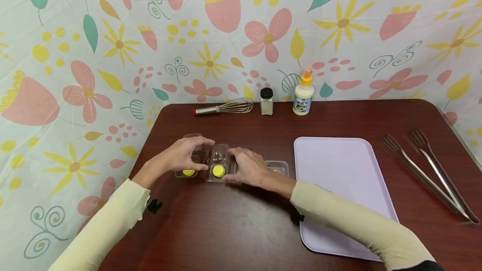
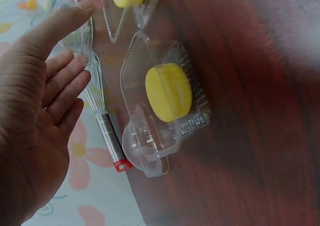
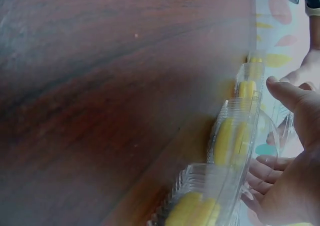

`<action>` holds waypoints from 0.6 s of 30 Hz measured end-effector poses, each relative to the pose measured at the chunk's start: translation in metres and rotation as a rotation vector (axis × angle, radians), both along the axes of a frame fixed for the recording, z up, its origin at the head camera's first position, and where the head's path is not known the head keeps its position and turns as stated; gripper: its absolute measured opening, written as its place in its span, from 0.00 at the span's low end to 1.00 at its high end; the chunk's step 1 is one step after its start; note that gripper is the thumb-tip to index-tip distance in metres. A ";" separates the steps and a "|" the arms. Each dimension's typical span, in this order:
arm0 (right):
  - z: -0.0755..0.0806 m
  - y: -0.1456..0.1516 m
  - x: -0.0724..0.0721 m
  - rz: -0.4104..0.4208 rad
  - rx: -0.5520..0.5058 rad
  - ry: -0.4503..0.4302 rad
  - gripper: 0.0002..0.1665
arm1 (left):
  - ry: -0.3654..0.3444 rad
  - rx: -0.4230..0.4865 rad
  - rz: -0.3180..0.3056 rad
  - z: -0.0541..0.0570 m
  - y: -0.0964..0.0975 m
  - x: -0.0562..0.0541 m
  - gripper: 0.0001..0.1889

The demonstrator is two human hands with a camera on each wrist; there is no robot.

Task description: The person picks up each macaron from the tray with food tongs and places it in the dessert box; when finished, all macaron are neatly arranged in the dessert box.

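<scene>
Several clear plastic clamshell boxes stand in a row, each with a round yellow piece like a macaron inside. My left hand (image 1: 188,154) reaches over the left box (image 2: 200,103), its thumb and fingers spread beside the middle box (image 1: 211,175). In the left wrist view its straight fingers lie at a clear lid (image 2: 85,28). From the other side my right hand (image 1: 250,168) spans the middle box's right edge with parted thumb and fingers. A yellow macaron (image 1: 219,171) shows in the middle box, another macaron (image 2: 170,92) in the left one. The right hand partly hides the boxes beyond.
A clear box (image 1: 284,166) stands right of my right hand, beside a lilac tray (image 1: 335,158) under my right forearm. Behind are a whisk (image 1: 226,107), a black-capped jar (image 1: 266,103) and a white bottle (image 1: 303,95). Metal tongs (image 1: 433,170) lie at the right.
</scene>
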State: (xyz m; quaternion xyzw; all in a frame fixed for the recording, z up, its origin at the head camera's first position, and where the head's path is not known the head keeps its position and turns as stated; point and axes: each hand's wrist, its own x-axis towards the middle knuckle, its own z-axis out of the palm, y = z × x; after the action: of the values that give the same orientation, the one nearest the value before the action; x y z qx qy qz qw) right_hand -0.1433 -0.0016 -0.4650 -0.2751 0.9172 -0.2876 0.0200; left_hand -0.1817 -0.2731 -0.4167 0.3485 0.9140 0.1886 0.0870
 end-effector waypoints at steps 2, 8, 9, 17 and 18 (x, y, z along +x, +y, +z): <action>0.000 0.000 0.000 -0.007 0.001 -0.002 0.54 | 0.001 -0.005 -0.007 -0.001 0.000 0.003 0.41; 0.002 -0.001 0.001 -0.001 -0.002 -0.044 0.60 | -0.015 -0.035 -0.011 -0.003 -0.001 0.011 0.40; 0.003 -0.002 0.001 0.006 -0.006 -0.048 0.60 | -0.014 -0.043 -0.011 -0.004 -0.001 0.012 0.40; 0.002 -0.003 0.004 0.054 -0.019 -0.018 0.51 | 0.004 -0.069 -0.008 -0.010 -0.002 0.020 0.39; 0.001 -0.003 0.005 0.059 -0.015 -0.018 0.51 | 0.002 -0.071 -0.008 -0.010 -0.002 0.021 0.39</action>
State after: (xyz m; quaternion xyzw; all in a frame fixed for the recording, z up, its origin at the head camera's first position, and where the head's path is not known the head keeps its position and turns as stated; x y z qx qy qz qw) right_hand -0.1387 -0.0048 -0.4636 -0.2997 0.9062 -0.2964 0.0346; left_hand -0.1606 -0.2754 -0.4269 0.3490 0.9188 0.1555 0.0989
